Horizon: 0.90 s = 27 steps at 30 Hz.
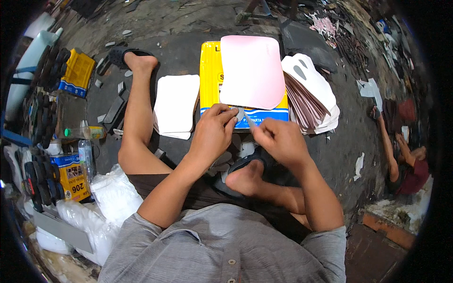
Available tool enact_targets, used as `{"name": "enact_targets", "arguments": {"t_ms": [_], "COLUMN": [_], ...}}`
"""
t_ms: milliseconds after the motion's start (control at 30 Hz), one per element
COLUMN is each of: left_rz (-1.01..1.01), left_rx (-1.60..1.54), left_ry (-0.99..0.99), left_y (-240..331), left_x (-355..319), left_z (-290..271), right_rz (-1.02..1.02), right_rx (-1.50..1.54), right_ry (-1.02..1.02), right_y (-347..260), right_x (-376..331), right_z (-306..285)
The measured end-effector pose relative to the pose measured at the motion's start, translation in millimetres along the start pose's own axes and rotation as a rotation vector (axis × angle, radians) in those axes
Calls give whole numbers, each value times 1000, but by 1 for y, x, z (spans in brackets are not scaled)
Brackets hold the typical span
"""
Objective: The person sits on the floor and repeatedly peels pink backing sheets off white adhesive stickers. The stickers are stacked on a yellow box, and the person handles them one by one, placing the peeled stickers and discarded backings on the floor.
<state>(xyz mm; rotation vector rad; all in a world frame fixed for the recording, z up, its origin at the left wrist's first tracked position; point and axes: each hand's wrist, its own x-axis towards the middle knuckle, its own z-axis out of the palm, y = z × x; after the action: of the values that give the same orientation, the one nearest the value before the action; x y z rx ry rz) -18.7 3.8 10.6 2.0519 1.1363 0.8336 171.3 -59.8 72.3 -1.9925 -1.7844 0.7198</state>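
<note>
Hands meet over the lap, above the near edge of a yellow box (210, 70) lying flat on the dark floor (188, 37). Left hand (212, 134): fingers curled, thumb and fingertips pinched on a small grey piece (240, 113). Right hand (279, 139): fingers closed, pinching a thin pale strip (249, 121) that runs up to the grey piece; whether the strip is a tool or a peeled backing cannot be told. Grey piece sits between both hands, just over the box's blue band.

Pink sheet (252, 70) lies on top of the box, covering its right part. White stack (175, 104) lies left of the box, beside the outstretched left leg. Fanned stack of brown-edged sheets with a white top (311, 89) touches the box on its right. Bare right foot (245, 179) is tucked under the hands, with grey offcuts (222, 162) next to it. Another person (406, 165) sits at far right.
</note>
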Motion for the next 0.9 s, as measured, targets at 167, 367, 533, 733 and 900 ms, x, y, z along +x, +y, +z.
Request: {"name": "enact_targets", "arguments": {"t_ms": [167, 367, 533, 733, 900], "left_rz": [57, 40, 59, 96, 71], "left_rx": [29, 71, 91, 145, 214], "left_ry": [27, 46, 80, 146, 78], "left_y": [2, 6, 4, 1, 1], "left_x": [-2, -4, -1, 5, 8], "left_z": [5, 8, 12, 19, 20], "right_rz": [-258, -648, -589, -699, -414], "right_rx": [-45, -246, -300, -180, -34], "right_ry": [214, 83, -22, 36, 108], "right_y": [12, 39, 35, 36, 28], "right_x": [14, 78, 74, 52, 51], "right_z": [-4, 11, -4, -13, -7]}}
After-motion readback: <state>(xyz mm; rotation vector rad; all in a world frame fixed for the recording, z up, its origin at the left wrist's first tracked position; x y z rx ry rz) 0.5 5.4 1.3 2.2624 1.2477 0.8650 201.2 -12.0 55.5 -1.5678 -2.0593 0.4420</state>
